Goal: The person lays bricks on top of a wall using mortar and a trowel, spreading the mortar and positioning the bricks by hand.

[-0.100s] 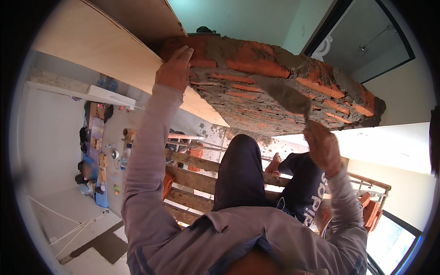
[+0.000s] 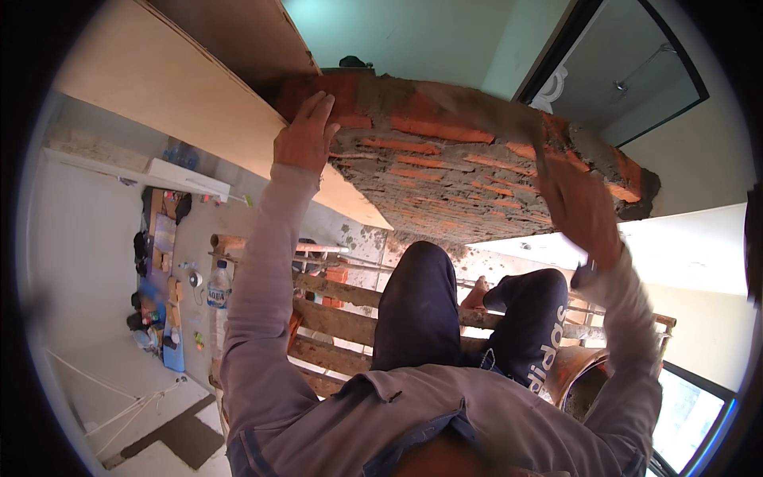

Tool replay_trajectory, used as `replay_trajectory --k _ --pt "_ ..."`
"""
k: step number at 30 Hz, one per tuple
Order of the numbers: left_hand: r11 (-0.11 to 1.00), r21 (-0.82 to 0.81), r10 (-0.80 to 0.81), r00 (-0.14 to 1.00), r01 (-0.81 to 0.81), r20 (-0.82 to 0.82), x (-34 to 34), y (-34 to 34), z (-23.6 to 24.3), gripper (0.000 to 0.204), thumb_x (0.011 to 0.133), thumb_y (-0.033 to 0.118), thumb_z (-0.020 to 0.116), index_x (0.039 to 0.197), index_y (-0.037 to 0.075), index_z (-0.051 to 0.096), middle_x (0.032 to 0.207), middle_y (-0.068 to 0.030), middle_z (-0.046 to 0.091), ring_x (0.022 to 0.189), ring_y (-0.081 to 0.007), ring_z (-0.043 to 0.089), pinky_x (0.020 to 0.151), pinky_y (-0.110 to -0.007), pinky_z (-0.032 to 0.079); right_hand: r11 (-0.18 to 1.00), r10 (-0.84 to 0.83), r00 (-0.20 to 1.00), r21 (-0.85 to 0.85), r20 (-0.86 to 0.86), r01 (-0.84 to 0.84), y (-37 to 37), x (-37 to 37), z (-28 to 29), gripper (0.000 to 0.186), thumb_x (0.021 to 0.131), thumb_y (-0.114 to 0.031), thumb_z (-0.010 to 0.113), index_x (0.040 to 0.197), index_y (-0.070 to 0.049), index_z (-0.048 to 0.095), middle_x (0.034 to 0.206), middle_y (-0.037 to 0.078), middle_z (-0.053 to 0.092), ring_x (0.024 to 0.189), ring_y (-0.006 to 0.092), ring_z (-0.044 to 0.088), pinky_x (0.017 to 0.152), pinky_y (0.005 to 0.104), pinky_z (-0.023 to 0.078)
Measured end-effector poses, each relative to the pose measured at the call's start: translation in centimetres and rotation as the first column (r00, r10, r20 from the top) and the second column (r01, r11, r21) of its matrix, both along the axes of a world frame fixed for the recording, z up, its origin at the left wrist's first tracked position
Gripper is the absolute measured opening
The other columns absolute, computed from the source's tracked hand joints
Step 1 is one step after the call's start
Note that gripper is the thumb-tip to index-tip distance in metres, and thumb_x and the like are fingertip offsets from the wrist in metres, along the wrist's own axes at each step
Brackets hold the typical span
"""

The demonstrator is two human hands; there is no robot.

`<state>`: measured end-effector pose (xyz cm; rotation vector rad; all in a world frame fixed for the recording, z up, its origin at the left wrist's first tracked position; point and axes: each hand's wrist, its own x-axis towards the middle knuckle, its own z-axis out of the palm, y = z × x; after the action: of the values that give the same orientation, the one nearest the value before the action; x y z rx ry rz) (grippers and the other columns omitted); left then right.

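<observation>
My right hand (image 2: 580, 205) is closed around the handle of a mortar-covered trowel (image 2: 509, 118). The trowel's blade, smeared by motion, lies over the top of a red brick wall (image 2: 445, 179) with grey mortar in its joints and on its face. Over at the wall's left end, my left hand (image 2: 304, 137) rests with its fingers stretched out on the end brick (image 2: 350, 107), beside a wooden board (image 2: 230, 119). Wet mortar (image 2: 604, 151) covers the right part of the wall's top.
Below me are the wooden slats (image 2: 330, 316) of a scaffold, with a water bottle (image 2: 218, 285) to the left. A bucket (image 2: 574, 370) stands at my right, partly behind my arm. A black-framed opening (image 2: 556, 52) is beyond the wall, and tools lie on the floor far left.
My right hand has moved right and slightly up with the trowel. The blade has gone from the wall's near face up onto its top. My left hand stays at the end brick.
</observation>
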<state>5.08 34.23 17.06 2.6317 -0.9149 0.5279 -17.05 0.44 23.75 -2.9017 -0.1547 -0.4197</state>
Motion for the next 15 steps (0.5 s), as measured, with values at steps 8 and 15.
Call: replay_trajectory --k 8,15 --pt "0.991 -0.081 0.109 0.994 -0.109 -0.015 0.4 -2.7 -1.2 0.045 0.088 0.022 0.065 0.131 0.017 0.054 0.134 -0.0015 0.056 0.109 -0.025 0.062 0.08 -0.038 0.056 0.932 0.08 0.896 -0.285 -0.438 -0.222 2.4 22.9 5.1 0.027 0.084 -0.022 0.063 0.108 -0.008 0.063 0.101 0.012 0.065 0.098 0.0319 0.063 0.083 0.0442 0.051" --pt "0.978 -0.11 0.18 0.984 -0.18 -0.008 -0.1 -2.8 -1.4 0.04 0.088 0.016 0.064 0.128 0.016 0.057 0.132 -0.0027 0.058 0.107 -0.0255 0.063 0.08 -0.037 0.055 0.906 0.137 0.791 -0.247 -0.596 -0.343 0.5 21.6 6.4 0.041 0.066 -0.002 0.067 0.107 -0.004 0.067 0.108 0.013 0.063 0.106 0.0311 0.058 0.091 0.0388 0.049"
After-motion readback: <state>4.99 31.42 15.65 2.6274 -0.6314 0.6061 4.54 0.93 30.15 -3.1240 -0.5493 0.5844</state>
